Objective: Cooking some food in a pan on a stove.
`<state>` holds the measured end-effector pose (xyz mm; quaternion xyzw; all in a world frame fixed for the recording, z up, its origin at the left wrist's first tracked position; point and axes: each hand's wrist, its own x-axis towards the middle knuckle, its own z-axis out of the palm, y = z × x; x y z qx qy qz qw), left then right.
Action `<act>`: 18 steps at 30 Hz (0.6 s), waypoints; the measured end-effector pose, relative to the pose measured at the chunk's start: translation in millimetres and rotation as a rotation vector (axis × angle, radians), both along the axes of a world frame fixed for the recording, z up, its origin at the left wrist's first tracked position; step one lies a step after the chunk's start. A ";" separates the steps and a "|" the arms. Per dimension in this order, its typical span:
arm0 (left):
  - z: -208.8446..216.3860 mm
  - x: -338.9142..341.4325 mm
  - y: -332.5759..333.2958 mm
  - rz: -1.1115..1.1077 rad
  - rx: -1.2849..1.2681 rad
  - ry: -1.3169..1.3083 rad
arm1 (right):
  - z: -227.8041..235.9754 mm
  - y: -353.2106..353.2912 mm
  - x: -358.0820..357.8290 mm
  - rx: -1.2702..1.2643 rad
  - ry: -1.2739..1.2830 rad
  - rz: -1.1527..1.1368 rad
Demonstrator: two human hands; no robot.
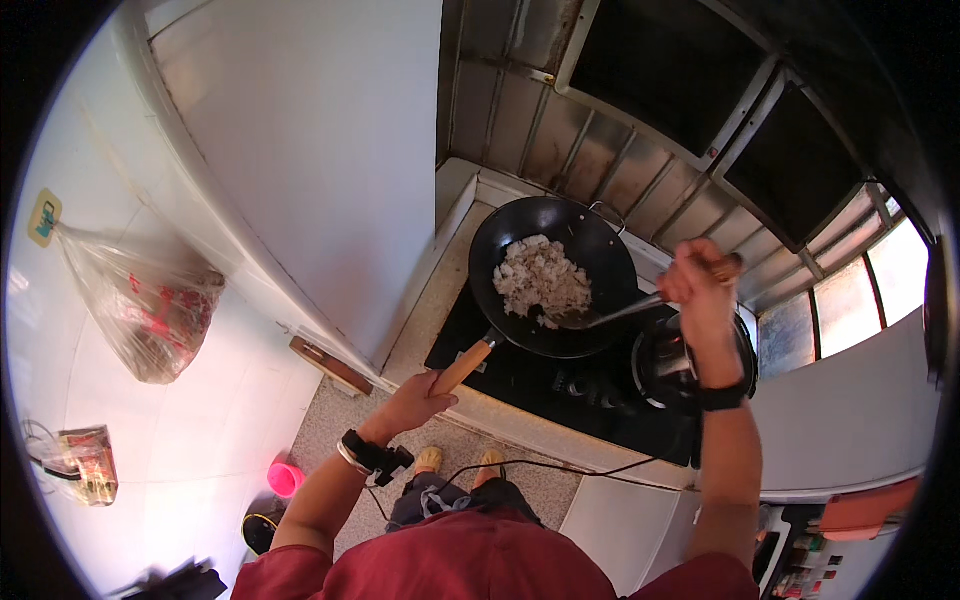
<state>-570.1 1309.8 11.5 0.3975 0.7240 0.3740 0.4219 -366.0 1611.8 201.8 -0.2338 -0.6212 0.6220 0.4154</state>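
A black wok [615, 262] sits on the stove, with a heap of pale, clumpy food that looks like rice [540, 278] in it. My left hand [412, 405] is closed around the wok's wooden handle [466, 366]. Over the stove's right side, my right hand [697, 275] grips a long-handled metal spatula [630, 310] near its wooden end. The spatula's head reaches into the wok at the lower right edge of the food, where its exact shape is partly hidden.
A shiny metal pot [655, 375] stands right of the wok, beneath my right forearm. The black stovetop [570, 388] lies in a pale counter [480, 410]. A plastic bag [150, 310] hangs on the left wall. A black cable [560, 465] crosses before my body.
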 end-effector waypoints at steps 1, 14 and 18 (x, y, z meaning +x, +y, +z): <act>-0.3 -0.2 -0.4 0.002 -0.002 -0.002 | 12.9 -1.7 5.5 -0.043 -0.016 0.037; 1.5 0.6 -0.8 0.019 -0.059 -0.023 | -70.5 15.9 -34.6 -0.149 0.436 -0.440; -10.8 -0.8 -2.3 0.012 -0.036 0.034 | -56.4 25.3 -25.5 -0.055 0.518 -0.353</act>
